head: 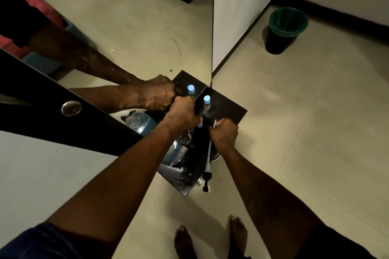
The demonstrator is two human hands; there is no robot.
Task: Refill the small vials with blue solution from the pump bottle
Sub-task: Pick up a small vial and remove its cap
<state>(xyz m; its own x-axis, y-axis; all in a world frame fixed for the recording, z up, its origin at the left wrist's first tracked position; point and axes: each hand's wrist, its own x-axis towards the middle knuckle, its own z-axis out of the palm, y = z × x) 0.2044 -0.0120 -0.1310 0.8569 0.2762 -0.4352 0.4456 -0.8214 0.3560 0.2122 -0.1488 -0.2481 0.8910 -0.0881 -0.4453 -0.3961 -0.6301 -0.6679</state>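
Left hand (pixel 182 114) is curled round a small vial (pixel 200 125). Only its pale blue top shows past the knuckles. Right hand (pixel 224 133) is clenched on the thin white pump tube (pixel 209 151). The tube's far tip pokes out beyond the fist towards the vial, and the black pump head (pixel 206 178) hangs at the near end, off the shelf edge.

We judge the step in hand to be bringing the tube tip to the vial mouth. To do it well we keep the vial upright and braced over the black shelf (pixel 229 109), steady the tube close to its tip, and line it up before any liquid moves. The tube is long and springy, so the hanging head may swing and pull the tip aside. Whether the held vial is uncapped we cannot tell, because the fingers hide its neck.

A second vial (pixel 207 102) stands upright on the shelf, far of the hands and close beside the mirror (pixel 147 38), which doubles it. It has a clear, slim body and a pale blue cap, and its fill level is too dim to read.

The large blue bottle (pixel 175 153), likely the source, sits low at the near left, half hidden by the shelf and the left arm.
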